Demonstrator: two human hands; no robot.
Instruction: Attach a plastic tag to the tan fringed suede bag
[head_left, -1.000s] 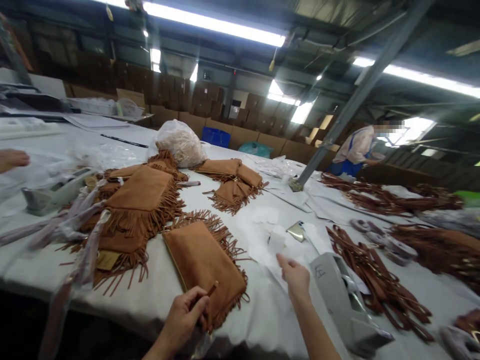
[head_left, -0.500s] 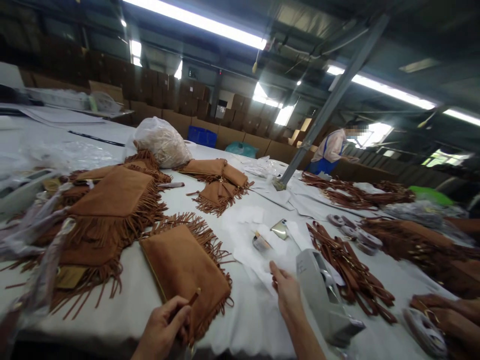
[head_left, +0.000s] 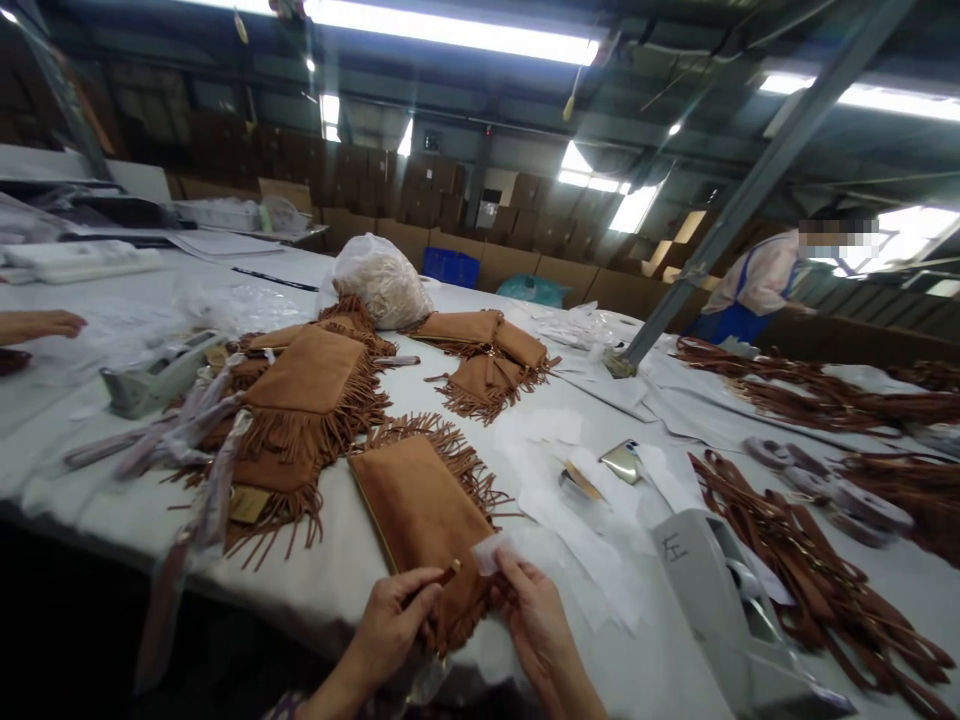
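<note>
The fringed brown bag (head_left: 420,500) lies flat on the white worktop (head_left: 360,540), directly in front of the person, and the directions here are counted from its middle as a clock face. Near six o'clock, the left hand (head_left: 401,615) is closed around a narrow brown strap (head_left: 450,573), whose end stands out above the thumb. Between four and five o'clock, the right hand (head_left: 529,605) pinches a small whitish piece (head_left: 487,553) between thumb and fingers; whether this piece touches the bag, one cannot tell. A grey tape dispenser (head_left: 697,575) stands between three and four o'clock, and just beyond it lie many brown straps (head_left: 806,560). At ten o'clock there is a pile of similar bags (head_left: 304,370). Farther away, at two o'clock, a co-worker (head_left: 757,275) wears a blue apron.
</note>
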